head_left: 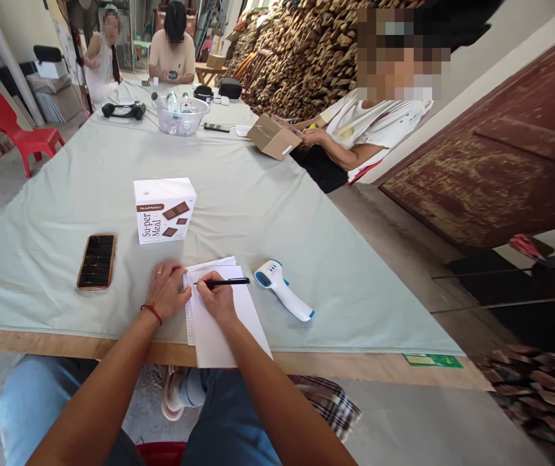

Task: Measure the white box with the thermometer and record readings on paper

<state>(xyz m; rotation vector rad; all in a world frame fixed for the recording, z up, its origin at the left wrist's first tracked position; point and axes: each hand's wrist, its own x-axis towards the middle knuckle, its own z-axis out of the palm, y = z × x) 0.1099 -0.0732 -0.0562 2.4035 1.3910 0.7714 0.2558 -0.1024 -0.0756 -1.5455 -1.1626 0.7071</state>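
My right hand (216, 296) grips a black pen (231, 281), its tip near the upper left of a white sheet of paper (228, 330). Beneath that sheet lies another page with rows of print along its left edge. My left hand (168, 288) rests flat with fingers spread, its thumb at the paper's left edge. To the right of the paper lies a white and blue infrared thermometer (284, 291). A white "Super Meal" box (165, 213) stands upright beyond my left hand. Further left is a smartphone (96, 262), face up with a dark screen.
A pale green cloth covers the long table (355, 310). Farther off stand a clear plastic basin (180, 120) with bottles and a black headset (124, 110). One person at the right holds a cardboard box (273, 137); two more people are at the far end. A red chair (17, 129) stands left.
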